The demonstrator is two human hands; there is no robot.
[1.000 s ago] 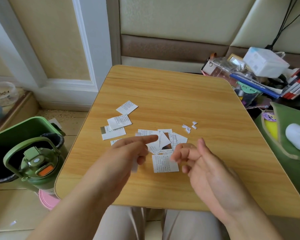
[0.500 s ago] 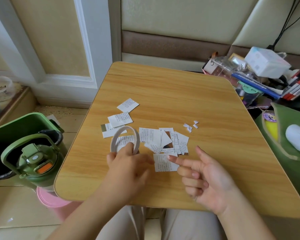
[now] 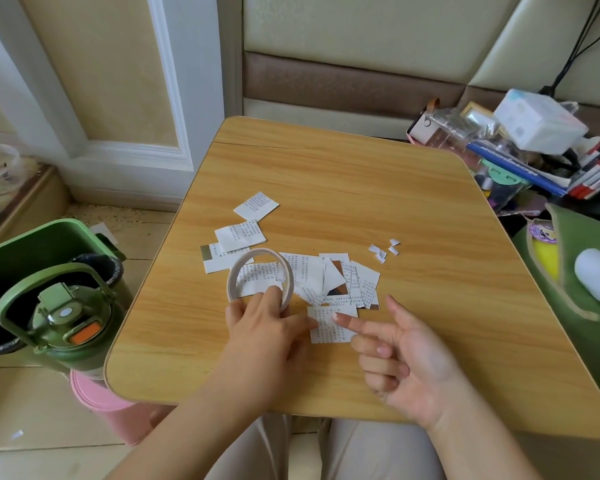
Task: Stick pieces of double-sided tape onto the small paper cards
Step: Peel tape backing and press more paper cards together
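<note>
Several small printed paper cards (image 3: 312,275) lie scattered in the middle of the wooden table (image 3: 413,202). My left hand (image 3: 264,327) holds a thin ring of double-sided tape (image 3: 238,270) upright over the left cards, fingers through the ring. My right hand (image 3: 399,355) hovers beside it with the index finger stretched out, its tip over one card (image 3: 329,327) nearest me; the other fingers are curled. A few tiny white paper scraps (image 3: 383,250) lie to the right of the cards.
A green water jug (image 3: 63,327) and a green bin (image 3: 32,251) stand on the floor at the left, a pink tub (image 3: 97,400) below them. Cluttered boxes and books (image 3: 534,147) and a green pouch (image 3: 582,271) sit at the right.
My left hand dropped from pointing over the cards and raised the tape ring upright. My right hand opened out, its index finger now extended over the nearest card.
</note>
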